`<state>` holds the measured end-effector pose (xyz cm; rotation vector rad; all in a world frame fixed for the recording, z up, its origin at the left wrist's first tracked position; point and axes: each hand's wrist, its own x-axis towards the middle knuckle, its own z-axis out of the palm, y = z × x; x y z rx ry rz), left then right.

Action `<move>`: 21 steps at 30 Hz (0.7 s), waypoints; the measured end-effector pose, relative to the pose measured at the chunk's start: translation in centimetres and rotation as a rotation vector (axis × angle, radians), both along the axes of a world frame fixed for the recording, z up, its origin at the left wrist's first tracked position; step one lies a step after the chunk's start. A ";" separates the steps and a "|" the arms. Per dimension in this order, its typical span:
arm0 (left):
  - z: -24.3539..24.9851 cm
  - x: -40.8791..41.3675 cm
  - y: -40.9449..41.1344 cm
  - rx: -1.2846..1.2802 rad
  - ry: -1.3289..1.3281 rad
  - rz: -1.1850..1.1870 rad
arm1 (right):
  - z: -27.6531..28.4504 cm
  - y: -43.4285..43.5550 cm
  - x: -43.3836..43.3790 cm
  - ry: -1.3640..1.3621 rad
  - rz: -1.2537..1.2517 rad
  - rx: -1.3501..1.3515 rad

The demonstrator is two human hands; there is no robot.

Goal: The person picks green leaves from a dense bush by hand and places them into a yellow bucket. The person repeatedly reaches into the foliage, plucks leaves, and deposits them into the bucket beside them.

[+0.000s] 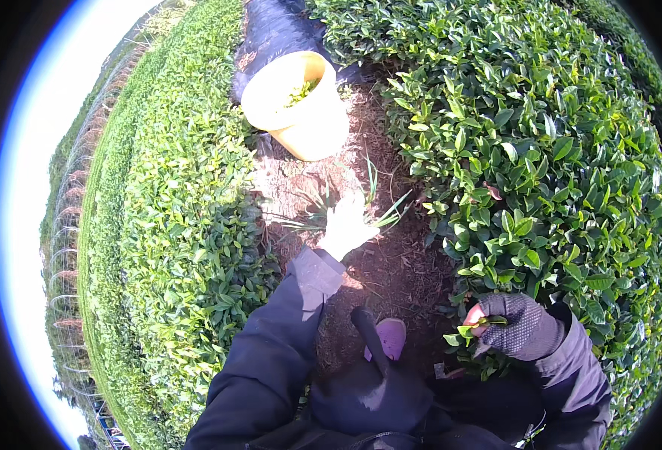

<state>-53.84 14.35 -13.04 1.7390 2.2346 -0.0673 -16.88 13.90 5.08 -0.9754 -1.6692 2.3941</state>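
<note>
My left hand (pixel 349 225), overexposed and very pale, reaches out over the soil path beside a tuft of long green grass blades (pixel 390 214). Its fingers point ahead, and glare hides whether anything is in them. On the right, my right hand (pixel 513 327) wears a dark dotted fingerless glove and pinches green leaves (pixel 471 332) at the near side of a leafy bush (pixel 522 225). A yellow bucket (pixel 314 126) leans on the path ahead of my left hand, some picked green leaves (pixel 300 93) inside it.
Dense clipped bushes (pixel 184 225) border the path on the left. Black plastic sheeting (pixel 277 28) covers the ground behind the bucket. A pink shoe (pixel 390 337) shows on the soil below me. Curved hoop frames (pixel 69 242) stand at the far left.
</note>
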 end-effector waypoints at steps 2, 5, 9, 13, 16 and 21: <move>1.5 2.0 1.5 -0.039 0.087 -0.038 | -1.6 -0.6 -0.6 0.179 0.168 0.083; 5.1 4.0 4.1 -0.098 -0.010 -0.006 | -3.0 -1.9 -0.9 0.319 0.220 0.289; 7.4 4.5 7.2 -0.071 0.230 -0.221 | -5.0 -1.9 1.4 0.298 0.070 0.559; 4.7 1.8 11.3 -0.119 0.347 -0.323 | -5.2 -0.7 3.2 0.305 0.046 0.684; -0.3 -2.5 13.7 -0.108 0.416 -0.258 | -6.1 0.5 3.9 0.152 0.000 0.499; -8.9 -4.7 21.7 -0.062 0.384 -0.115 | -7.2 3.6 4.8 -0.046 -0.125 0.007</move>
